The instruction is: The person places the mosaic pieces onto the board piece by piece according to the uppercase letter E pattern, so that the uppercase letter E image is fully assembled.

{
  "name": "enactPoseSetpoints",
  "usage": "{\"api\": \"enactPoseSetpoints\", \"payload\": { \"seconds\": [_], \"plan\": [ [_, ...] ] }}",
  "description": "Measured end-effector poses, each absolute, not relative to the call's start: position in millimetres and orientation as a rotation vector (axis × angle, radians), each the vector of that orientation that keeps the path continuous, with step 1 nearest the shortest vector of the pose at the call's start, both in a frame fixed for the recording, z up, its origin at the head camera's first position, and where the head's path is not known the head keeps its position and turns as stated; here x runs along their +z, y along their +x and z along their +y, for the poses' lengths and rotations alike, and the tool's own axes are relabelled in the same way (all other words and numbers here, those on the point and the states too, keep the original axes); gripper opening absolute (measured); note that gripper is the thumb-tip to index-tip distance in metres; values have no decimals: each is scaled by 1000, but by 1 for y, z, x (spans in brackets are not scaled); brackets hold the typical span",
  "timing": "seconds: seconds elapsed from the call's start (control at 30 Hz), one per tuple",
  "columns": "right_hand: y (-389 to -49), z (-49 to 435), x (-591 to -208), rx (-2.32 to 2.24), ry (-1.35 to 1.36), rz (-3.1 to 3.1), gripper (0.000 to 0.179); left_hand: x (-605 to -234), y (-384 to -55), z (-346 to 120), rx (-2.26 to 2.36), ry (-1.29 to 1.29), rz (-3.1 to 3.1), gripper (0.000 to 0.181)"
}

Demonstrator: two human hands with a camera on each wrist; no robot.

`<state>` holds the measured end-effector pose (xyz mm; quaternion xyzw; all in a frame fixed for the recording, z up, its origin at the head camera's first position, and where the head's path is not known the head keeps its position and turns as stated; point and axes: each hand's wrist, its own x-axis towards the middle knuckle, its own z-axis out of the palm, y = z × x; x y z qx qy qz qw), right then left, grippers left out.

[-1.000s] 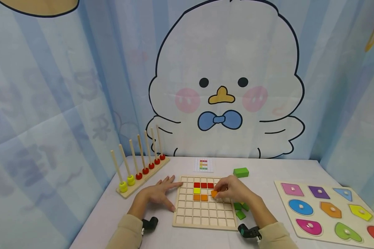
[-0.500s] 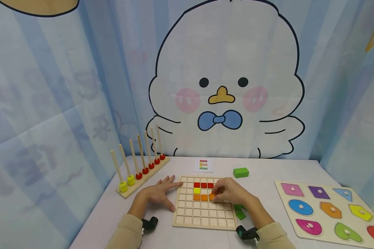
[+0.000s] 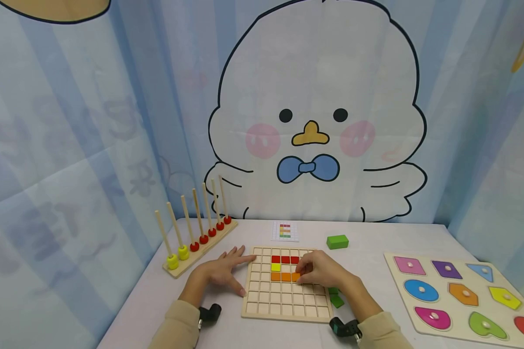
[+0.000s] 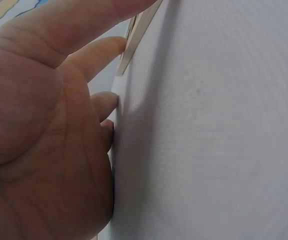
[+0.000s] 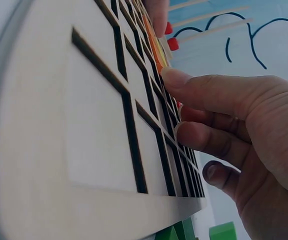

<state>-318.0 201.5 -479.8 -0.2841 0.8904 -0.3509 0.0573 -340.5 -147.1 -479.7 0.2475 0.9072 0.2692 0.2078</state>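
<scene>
The orange tile (image 3: 295, 277) sits between the thumb and forefinger of the right hand (image 3: 325, 269), whose fingers narrow to a pinch on its right end; the right wrist view shows the thumb tip touching it. The tile lies flat in the wooden grid board (image 3: 284, 319) at the right end of a row, lined up with two more orange tiles (image 3: 286, 277). It is small, flat and plain bright orange — its right end partly covered by the fingertips. Above that row sit a yellow tile (image 3: 275, 267) and three red tiles (image 3: 284, 260). The left hand (image 3: 220, 271) spreads its fingers wide — forefinger and thumb touch the board's left edge, the hand resting on the white counter (image 3: 229, 322).
</scene>
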Motion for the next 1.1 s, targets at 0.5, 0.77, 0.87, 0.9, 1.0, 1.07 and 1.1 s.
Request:
{"api": "enactPoseSetpoints", "payload": {
  "seconds": [0.5, 0.77, 0.87, 0.9, 1.0, 1.07, 1.1],
  "plan": [
    [-316, 205, -473, -1076, -763, 2691, 21, -482, -341, -146, 754, 675, 2532, 103],
    [-316, 218, -463, -1073, -820, 2720, 21, -482, -342, -147, 754, 677, 2524, 103],
    [-315, 224, -458, -1069, -803, 2728, 22, -481, -342, -147, 755, 681, 2523, 103],
    [-314, 226, -456, -1069, -788, 2731, 23, -481, -342, -147, 756, 681, 2522, 103],
    [-314, 234, -454, -1059, -741, 2750, 25, -481, -342, -147, 757, 680, 2522, 103],
    [-314, 239, -452, -1061, -711, 2757, 26, -481, -342, -147, 757, 679, 2522, 103],
    [-315, 242, -452, -1057, -698, 2763, 27, -481, -342, -147, 758, 678, 2522, 103]
  ]
}}
